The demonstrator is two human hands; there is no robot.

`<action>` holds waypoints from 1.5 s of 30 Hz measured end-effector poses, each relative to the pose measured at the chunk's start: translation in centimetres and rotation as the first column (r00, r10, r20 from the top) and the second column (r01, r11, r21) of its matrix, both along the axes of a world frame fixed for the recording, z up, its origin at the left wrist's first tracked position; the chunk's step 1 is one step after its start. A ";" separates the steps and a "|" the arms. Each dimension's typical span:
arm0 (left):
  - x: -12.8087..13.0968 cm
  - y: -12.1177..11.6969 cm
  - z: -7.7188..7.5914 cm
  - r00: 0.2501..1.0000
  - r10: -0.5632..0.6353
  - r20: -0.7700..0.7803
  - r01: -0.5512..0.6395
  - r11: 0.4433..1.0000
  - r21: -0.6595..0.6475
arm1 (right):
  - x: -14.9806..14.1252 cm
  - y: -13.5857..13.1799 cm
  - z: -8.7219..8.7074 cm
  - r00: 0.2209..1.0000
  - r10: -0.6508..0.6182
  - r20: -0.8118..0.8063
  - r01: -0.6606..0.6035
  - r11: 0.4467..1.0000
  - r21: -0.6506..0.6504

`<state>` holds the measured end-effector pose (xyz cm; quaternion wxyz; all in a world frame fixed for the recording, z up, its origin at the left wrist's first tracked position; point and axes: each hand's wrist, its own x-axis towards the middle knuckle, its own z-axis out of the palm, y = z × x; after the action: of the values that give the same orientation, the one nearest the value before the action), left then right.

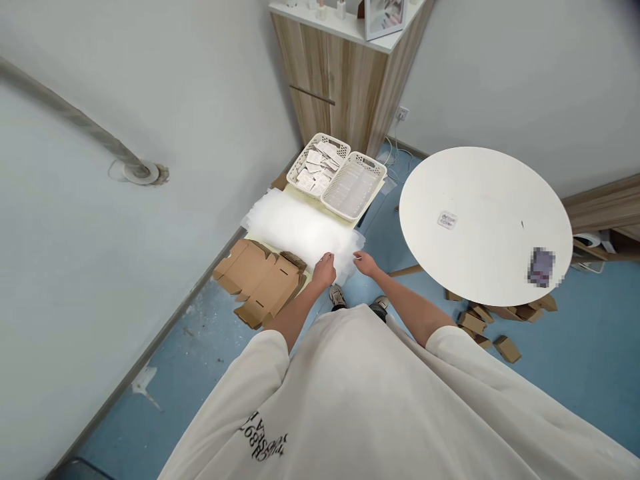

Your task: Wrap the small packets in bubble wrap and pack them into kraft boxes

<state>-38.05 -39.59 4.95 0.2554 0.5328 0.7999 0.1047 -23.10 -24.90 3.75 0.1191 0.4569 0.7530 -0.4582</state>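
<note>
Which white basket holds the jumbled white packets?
The left basket, farther from the round table; the right basket holds translucent pieces instead, lying flatter.

Too small to tell whether the left hand (325, 269) pinches the white sheets (295, 223)! 1 item (541, 267) on the round surface (480, 233) is pixelated, and the picture frame (385, 18) runs off the top edge.

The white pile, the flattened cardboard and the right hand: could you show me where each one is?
White pile (300, 227): head view, middle of its upper surface.
Flattened cardboard (273, 281): head view, on a brown panel.
Right hand (366, 263): head view, on the back of the hand.
</note>
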 end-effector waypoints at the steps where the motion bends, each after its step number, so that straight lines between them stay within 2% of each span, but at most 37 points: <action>1: -0.1 -0.1 0.2 1.000 0.002 0.003 -0.002 0.999 0.042 | -0.5 0.0 -0.1 0.999 -0.045 -0.023 0.045 0.999 -0.001; 4: -0.4 -0.3 1.1 1.000 0.001 -0.020 0.003 0.986 0.166 | -2.0 -0.1 0.0 0.978 -0.191 -0.089 0.195 0.980 0.042; 8: -0.8 -1.0 2.3 0.998 0.011 -0.065 0.009 0.955 0.297 | -3.5 0.1 0.5 0.920 -0.354 -0.168 0.370 0.926 0.070; 13: -1.4 -2.2 2.9 0.996 0.001 -0.084 0.031 0.925 0.378 | -4.8 1.4 1.1 0.895 -0.403 -0.192 0.412 0.911 0.006; 17: -1.5 -2.7 3.1 0.995 -0.042 -0.094 0.074 0.925 0.374 | -6.1 2.3 1.8 0.931 -0.307 -0.198 0.321 0.946 0.044; 21: -0.9 -3.0 3.2 0.983 -0.125 -0.131 0.164 0.923 0.347 | -7.6 2.6 3.5 0.972 -0.103 -0.212 0.141 0.975 0.174; 24: -0.2 -2.9 3.1 0.971 -0.177 -0.160 0.223 0.913 0.341 | -8.6 2.7 5.2 0.975 0.033 -0.221 0.030 0.960 0.278; 28: 0.3 -1.6 3.5 0.965 -0.200 -0.167 0.250 0.894 0.371 | -8.7 3.1 7.7 0.939 0.079 -0.335 0.051 0.930 0.364; 32: 0.9 1.1 4.7 0.958 -0.228 -0.172 0.282 0.850 0.445 | -6.8 4.6 10.5 0.874 0.052 -0.483 0.158 0.909 0.385; 37: 3.1 6.2 6.8 0.938 -0.257 -0.235 0.344 0.787 0.513 | -1.4 7.9 13.2 0.825 -0.120 -0.552 0.384 0.835 0.393; 41: 6.0 11.0 7.9 0.904 -0.314 -0.289 0.423 0.749 0.510 | 4.9 10.9 13.4 0.793 -0.277 -0.543 0.519 0.774 0.364; 45: 9.8 15.7 8.2 0.870 -0.383 -0.310 0.491 0.729 0.476 | 11.9 13.4 12.8 0.812 -0.338 -0.477 0.537 0.752 0.381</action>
<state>-28.27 -23.85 13.16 0.0342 0.7640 0.6088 0.2110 -11.20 -11.53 16.51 -0.2636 0.5408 0.7220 -0.3417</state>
